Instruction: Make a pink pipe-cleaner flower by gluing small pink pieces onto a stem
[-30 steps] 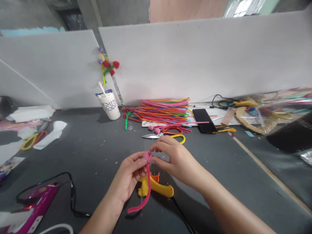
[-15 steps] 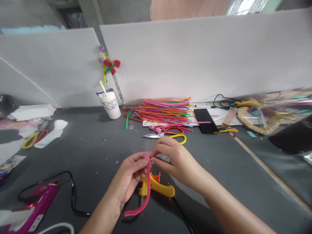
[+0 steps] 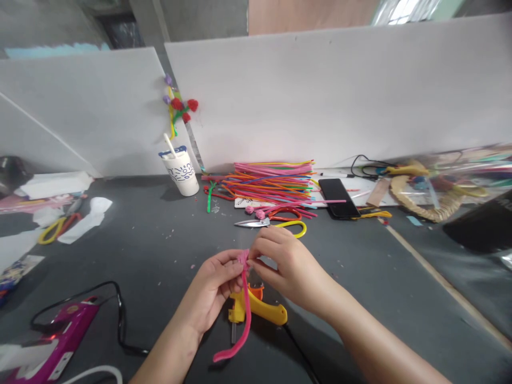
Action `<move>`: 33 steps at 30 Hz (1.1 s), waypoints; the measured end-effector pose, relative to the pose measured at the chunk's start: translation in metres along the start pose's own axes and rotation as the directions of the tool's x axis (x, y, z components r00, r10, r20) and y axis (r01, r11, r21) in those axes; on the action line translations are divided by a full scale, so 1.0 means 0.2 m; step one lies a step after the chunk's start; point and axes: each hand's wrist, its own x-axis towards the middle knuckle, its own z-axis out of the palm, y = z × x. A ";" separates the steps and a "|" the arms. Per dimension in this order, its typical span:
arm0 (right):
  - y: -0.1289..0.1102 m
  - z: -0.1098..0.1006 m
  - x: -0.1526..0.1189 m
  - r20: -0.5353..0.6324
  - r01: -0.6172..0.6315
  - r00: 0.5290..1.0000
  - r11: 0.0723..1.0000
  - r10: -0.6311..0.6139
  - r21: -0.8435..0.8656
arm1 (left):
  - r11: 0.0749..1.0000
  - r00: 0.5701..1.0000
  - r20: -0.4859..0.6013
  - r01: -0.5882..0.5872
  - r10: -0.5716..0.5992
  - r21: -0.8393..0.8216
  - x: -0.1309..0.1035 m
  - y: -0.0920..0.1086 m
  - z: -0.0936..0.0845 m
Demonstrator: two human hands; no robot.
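Note:
My left hand (image 3: 218, 282) pinches a pink pipe cleaner (image 3: 247, 314) near its coiled upper end, and the loose tail hangs down and curves to the left. On the other side of the coil, my right hand (image 3: 282, 258) has its thumb and fingertips closed on the same pink piece. Under both hands lies a yellow glue gun (image 3: 268, 311) with an orange trigger, its cord running toward the bottom edge. Scissors (image 3: 252, 223) with red and yellow handles rest just beyond my right hand, beside small pink balls (image 3: 260, 214) on stems.
Behind the scissors lies a pile of colored pipe cleaners (image 3: 272, 181), with a black phone (image 3: 339, 198) to its right. A white cup (image 3: 183, 173) stands back left. At lower left are a magenta power strip (image 3: 70, 338) and black cord. A woven ring (image 3: 426, 200) lies right.
The hanging tail of the pink pipe cleaner has swung slightly to the right. Both hands keep nearly the same place and grip.

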 end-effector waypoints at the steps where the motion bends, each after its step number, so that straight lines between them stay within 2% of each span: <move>1: 0.00 0.00 0.00 -0.001 0.003 1.000 1.000 -0.003 -0.022 | 1.000 1.000 0.001 -0.014 0.014 0.004 0.00 0.00 0.00; 5: -0.01 0.01 -0.01 0.009 0.008 1.000 0.996 -0.007 -0.086 | 0.990 0.992 -0.024 -0.120 0.122 0.069 -0.01 0.00 0.01; 10: -0.03 0.04 -0.01 -0.008 0.023 1.000 0.988 -0.024 -0.150 | 0.938 0.959 -0.097 -0.233 0.266 0.258 -0.02 -0.01 0.01; 14: -0.04 -0.01 -0.01 -0.029 0.022 0.999 0.999 -0.023 -0.033 | 0.827 0.905 -0.091 -0.334 0.415 0.453 -0.04 -0.02 0.01; 16: -0.04 -0.05 -0.01 -0.043 0.000 0.999 0.998 0.002 0.065 | 0.689 0.842 -0.017 -0.429 0.539 0.584 -0.06 -0.02 0.00; 19: -0.05 -0.10 -0.02 -0.048 0.026 0.999 0.993 -0.021 0.111 | 0.409 0.688 0.171 -0.592 0.705 0.694 -0.08 -0.04 -0.02; 21: -0.07 -0.11 -0.02 -0.033 0.092 0.995 0.991 -0.089 0.096 | 0.275 0.603 0.262 -0.651 0.753 0.708 -0.08 -0.05 -0.03; 22: -0.07 -0.10 -0.02 -0.026 0.127 0.992 0.988 -0.125 0.082 | 0.235 0.581 0.287 -0.661 0.762 0.713 -0.09 -0.05 -0.03; 25: -0.10 -0.08 -0.02 -0.027 0.193 0.981 0.981 -0.193 0.023 | 0.187 0.564 0.313 -0.658 0.764 0.730 -0.09 -0.05 -0.03; 33: -0.09 -0.06 -0.02 -0.035 0.219 0.975 0.974 -0.221 -0.058 | 0.188 0.585 0.321 -0.646 0.745 0.740 -0.09 -0.05 -0.04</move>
